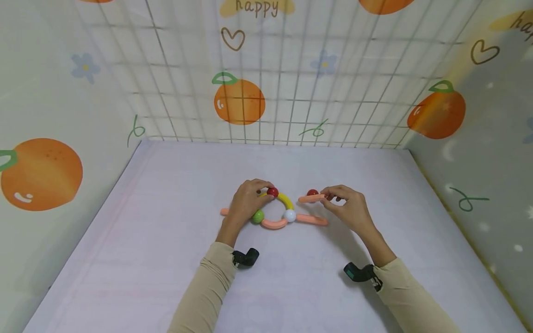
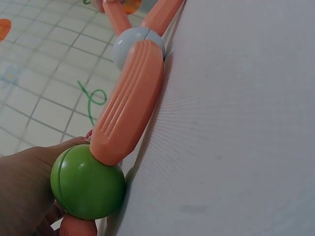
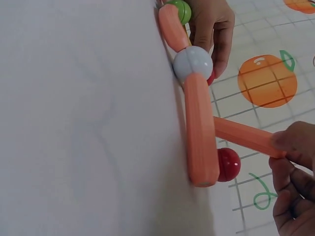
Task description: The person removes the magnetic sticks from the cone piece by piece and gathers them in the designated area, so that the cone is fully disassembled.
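Observation:
On the table lies a ring of rods and balls. Its red ball [image 1: 272, 192] is pinched between the thumb and fingers of my left hand [image 1: 245, 200]. Yellow curved rods [image 1: 286, 200] run from that ball. Lower on the ring are a green ball [image 2: 88, 182], a white ball [image 3: 193, 64] and a curved salmon rod [image 2: 130, 103]. A straight salmon rod [image 3: 201, 132] sticks out rightward from the white ball. My right hand [image 1: 349, 207] pinches one end of another straight salmon rod [image 3: 246, 135]. A second red ball [image 1: 312, 192] sits just behind that rod; whether they join, I cannot tell.
Part of another salmon rod [image 1: 225, 212] shows left of my left wrist. The white tabletop [image 1: 291, 286] meets a gridded back wall [image 1: 283, 106] and printed side walls. Black wrist cameras [image 1: 245, 257] are strapped at both sleeves.

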`<state>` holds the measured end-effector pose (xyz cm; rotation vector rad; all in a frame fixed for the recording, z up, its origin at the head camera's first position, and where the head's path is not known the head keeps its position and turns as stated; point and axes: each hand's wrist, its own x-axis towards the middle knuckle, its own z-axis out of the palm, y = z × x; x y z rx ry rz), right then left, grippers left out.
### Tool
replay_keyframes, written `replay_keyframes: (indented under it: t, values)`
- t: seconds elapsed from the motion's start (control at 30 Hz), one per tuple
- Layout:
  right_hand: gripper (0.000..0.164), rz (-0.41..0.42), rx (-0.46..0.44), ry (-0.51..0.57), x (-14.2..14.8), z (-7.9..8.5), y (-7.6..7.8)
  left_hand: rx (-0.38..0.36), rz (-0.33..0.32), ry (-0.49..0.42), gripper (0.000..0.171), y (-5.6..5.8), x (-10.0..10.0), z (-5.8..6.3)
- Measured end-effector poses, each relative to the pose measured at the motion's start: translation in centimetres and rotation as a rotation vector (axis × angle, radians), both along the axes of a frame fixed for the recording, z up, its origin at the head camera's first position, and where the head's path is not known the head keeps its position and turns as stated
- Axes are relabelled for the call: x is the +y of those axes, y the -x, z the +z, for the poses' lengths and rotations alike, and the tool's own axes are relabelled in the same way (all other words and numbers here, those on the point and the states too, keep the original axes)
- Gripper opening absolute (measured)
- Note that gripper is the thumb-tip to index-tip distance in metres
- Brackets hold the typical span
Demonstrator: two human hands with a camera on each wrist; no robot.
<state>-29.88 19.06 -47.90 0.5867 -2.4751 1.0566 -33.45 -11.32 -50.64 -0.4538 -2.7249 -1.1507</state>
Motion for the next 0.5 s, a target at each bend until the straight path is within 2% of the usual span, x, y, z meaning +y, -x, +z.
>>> replay_keyframes:
  t: [0.3, 0.5]
  values:
    - [0.020, 0.008, -0.064, -0.008, 0.5, -0.7, 0.5, -0.013, 0.008, -0.004, 0.028, -0.2, -0.1, 0.1]
    - [0.018, -0.002, -0.155, -0.029, 1.1, -1.1, 0.9, 0.002, -0.002, 0.002, 0.029, 0.0, 0.0, 0.0]
